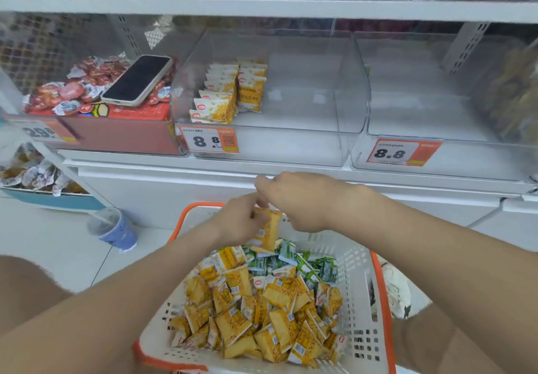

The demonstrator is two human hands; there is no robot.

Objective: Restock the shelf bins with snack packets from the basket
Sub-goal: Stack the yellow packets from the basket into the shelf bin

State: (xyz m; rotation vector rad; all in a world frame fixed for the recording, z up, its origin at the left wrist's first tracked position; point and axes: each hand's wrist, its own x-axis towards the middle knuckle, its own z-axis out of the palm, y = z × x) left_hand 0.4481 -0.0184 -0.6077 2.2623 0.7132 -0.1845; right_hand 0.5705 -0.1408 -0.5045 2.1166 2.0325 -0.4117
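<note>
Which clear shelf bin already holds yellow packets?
The middle bin, with stacked yellow packets at its left side; the clear bin right of it shows none.

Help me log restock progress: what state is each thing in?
Left hand, holding yellow packet.
Right hand, curled at that packet's top; grip unclear.
Basket, partly filled with loose packets.
Middle bin, two short packet rows at left.
Phone, screen dark, lying on red snacks.
Cup, upright on floor.
</note>
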